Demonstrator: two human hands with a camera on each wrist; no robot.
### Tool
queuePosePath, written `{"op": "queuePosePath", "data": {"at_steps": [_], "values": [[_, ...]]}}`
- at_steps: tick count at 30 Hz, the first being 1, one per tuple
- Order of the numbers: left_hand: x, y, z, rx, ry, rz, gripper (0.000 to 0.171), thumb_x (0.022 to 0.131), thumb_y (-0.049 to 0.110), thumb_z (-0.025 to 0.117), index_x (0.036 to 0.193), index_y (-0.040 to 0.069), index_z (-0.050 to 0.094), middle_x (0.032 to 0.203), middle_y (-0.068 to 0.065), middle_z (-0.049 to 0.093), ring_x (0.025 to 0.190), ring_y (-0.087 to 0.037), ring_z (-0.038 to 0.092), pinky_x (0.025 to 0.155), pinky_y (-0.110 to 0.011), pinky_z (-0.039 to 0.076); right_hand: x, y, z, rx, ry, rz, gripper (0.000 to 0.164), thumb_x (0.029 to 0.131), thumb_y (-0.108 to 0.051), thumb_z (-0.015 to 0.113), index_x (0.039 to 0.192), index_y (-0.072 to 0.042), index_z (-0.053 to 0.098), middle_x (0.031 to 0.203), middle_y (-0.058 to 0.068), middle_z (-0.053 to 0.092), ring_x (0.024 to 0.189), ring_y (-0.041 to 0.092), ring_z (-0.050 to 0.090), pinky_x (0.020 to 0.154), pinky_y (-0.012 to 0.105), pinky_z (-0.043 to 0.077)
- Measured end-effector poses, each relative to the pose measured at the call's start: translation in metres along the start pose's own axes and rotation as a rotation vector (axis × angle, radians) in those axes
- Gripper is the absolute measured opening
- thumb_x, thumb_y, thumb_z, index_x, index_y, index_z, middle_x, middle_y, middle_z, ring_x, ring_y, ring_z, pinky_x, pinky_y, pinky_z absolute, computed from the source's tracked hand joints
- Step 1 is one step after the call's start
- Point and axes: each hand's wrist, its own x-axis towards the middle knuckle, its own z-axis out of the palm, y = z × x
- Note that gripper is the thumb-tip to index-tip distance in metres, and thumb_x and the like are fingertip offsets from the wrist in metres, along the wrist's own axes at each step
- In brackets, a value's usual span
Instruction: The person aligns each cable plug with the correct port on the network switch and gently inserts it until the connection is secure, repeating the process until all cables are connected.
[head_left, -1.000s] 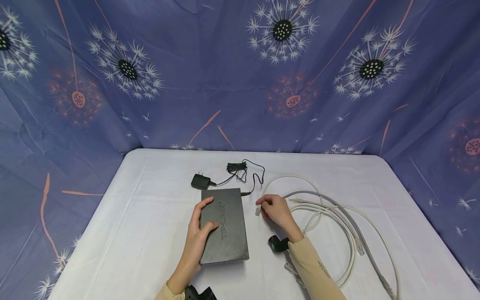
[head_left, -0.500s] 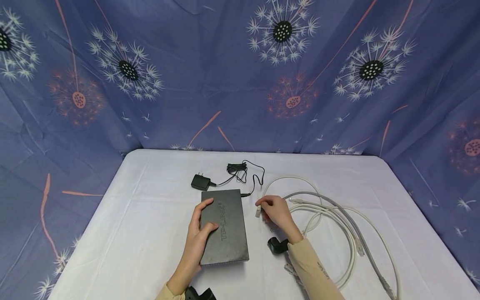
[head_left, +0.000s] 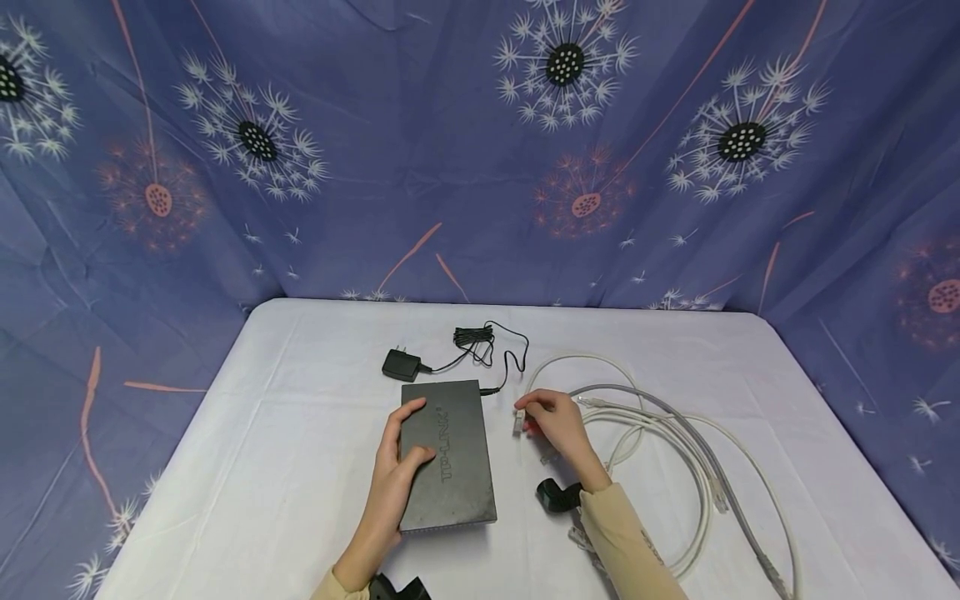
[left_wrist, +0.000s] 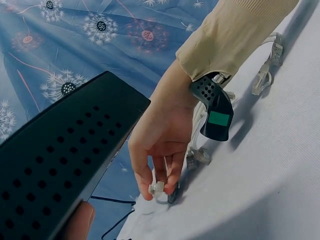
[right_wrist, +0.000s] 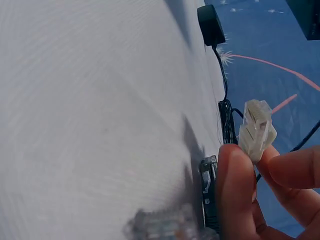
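Note:
In the head view a dark grey TP-LINK network switch (head_left: 453,467) is gripped at its left side by my left hand (head_left: 390,475), thumb on top. The left wrist view shows its vented side wall, raised off the table. To its right, my right hand (head_left: 558,425) pinches the clear plug of a white network cable (right_wrist: 256,130) between thumb and fingers. That plug's gold contacts face up in the right wrist view, and it stands apart from the switch. Part of the cable behind the plug is hidden by the fingers.
A black power adapter (head_left: 402,364) lies behind the switch, its bundled cord (head_left: 473,335) running to a plug at the switch's back right corner. Looped white cables and a grey cable (head_left: 767,562) with clear plugs spread over the right of the white-covered table (head_left: 285,433). A patterned blue curtain (head_left: 405,150) hangs behind.
My right hand shifts very slightly to the right, still pinching the plug. The left hand and the switch hold almost the same place.

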Motion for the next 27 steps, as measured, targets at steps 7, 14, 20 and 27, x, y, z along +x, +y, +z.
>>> {"op": "queuePosePath", "data": {"at_steps": [7, 14, 20, 27], "values": [[0.0, -0.001, 0.0, -0.001, 0.005, -0.001, 0.062, 0.083, 0.0, 0.05, 0.14, 0.024, 0.044, 0.152, -0.001, 0.022, 0.138, -0.022, 0.016, 0.103, -0.053, 0.014, -0.003, -0.002, -0.004, 0.144, -0.034, 0.033, 0.019, 0.09, 0.007, 0.048, 0.092, 0.015, 0.066, 0.073, 0.012, 0.061, 0.064, 0.016, 0.059, 0.064, 0.03, 0.053], [0.001, -0.002, 0.0, -0.001, 0.007, -0.002, 0.062, 0.083, 0.0, 0.05, 0.14, 0.024, 0.044, 0.152, -0.001, 0.022, 0.139, -0.022, 0.015, 0.104, -0.053, 0.013, -0.007, -0.007, -0.007, 0.114, 0.008, -0.05, 0.018, 0.085, 0.007, 0.054, 0.094, 0.009, 0.069, 0.101, 0.015, 0.057, 0.072, 0.014, 0.062, 0.069, 0.027, 0.052], [0.001, -0.002, 0.0, 0.0, 0.008, -0.007, 0.062, 0.083, 0.001, 0.05, 0.14, 0.025, 0.043, 0.153, -0.001, 0.022, 0.139, -0.022, 0.015, 0.104, -0.053, 0.013, -0.009, -0.01, -0.01, 0.127, -0.014, -0.185, 0.019, 0.082, 0.012, 0.056, 0.096, 0.01, 0.069, 0.124, 0.018, 0.055, 0.087, 0.015, 0.062, 0.073, 0.026, 0.051], [0.001, -0.001, 0.0, 0.0, 0.006, -0.011, 0.062, 0.084, 0.001, 0.05, 0.14, 0.026, 0.043, 0.153, -0.001, 0.022, 0.139, -0.021, 0.016, 0.104, -0.052, 0.014, -0.016, -0.017, -0.012, 0.116, -0.052, -0.265, 0.019, 0.082, 0.013, 0.06, 0.1, 0.011, 0.067, 0.11, 0.022, 0.063, 0.081, 0.011, 0.062, 0.075, 0.022, 0.049]]}}
